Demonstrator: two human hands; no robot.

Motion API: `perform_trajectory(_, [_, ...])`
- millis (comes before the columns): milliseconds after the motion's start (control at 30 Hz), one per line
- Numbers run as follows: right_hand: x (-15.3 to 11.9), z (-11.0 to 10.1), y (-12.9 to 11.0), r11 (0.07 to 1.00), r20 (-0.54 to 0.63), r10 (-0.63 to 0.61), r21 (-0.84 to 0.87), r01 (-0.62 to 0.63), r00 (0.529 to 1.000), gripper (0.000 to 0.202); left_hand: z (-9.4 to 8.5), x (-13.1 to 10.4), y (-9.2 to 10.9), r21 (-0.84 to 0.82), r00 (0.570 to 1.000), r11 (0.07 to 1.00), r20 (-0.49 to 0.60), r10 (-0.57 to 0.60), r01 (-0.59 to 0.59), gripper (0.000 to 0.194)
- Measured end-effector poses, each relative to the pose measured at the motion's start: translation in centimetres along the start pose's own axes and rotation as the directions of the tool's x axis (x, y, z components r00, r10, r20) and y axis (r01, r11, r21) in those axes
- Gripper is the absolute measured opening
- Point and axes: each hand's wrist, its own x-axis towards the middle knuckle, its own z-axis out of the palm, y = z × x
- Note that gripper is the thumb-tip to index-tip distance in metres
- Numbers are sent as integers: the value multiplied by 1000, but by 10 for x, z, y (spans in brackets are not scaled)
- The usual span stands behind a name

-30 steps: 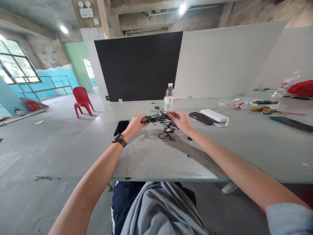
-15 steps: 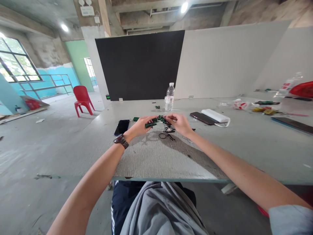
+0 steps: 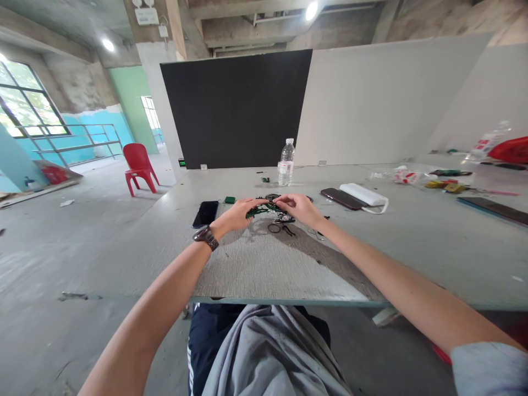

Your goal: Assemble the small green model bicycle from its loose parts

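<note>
My left hand (image 3: pixel 238 214) is closed on the left end of a small dark green model (image 3: pixel 262 209) with thin bars and a round, wheel-like part, held just above the table. Its exact kind is too small to tell. From the other side my right hand (image 3: pixel 303 210) pinches the model's right part with thumb and fingers, which partly hide it. Beneath the hands lie a thin black ring (image 3: pixel 274 227), a small black part (image 3: pixel 288 231) and some silvery bits (image 3: pixel 284 218). A small green block (image 3: pixel 230 200) rests beyond my left hand.
A phone (image 3: pixel 205 214) lies left of my hands, and a water bottle (image 3: pixel 286 164) stands behind them. To the right are a dark phone (image 3: pixel 342 199) and a white strapped device (image 3: pixel 364 196). Farther right lie plastic packaging (image 3: pixel 406 175) and a dark tablet-like slab (image 3: pixel 495 211).
The green model has turned between my hands, and its round part now shows above them. My right hand's fingers have shifted slightly on it. The left hand stays nearly in place.
</note>
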Motion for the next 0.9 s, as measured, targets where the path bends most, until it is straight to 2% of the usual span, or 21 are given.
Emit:
perform_trajectory(167, [2,-2,6,1000,-8,7,-9,-7,1000,47,3,1,-3,127,999,992,40,-7,2,82])
perform_trajectory(433, [3,2,7,997,30,-24,-77,27,999,40,6,2,-9,220,997,975,71,16,-32,79])
perform_trajectory(667, [1,-1,5,995,52,8,-104,-2,999,43,0,2,3,362,991,932,124,-44,-4,81])
perform_trajectory(900, [2,5,10,993,-7,-35,-111,34,999,45,-2,2,7,404,989,914,141,-48,-13,82])
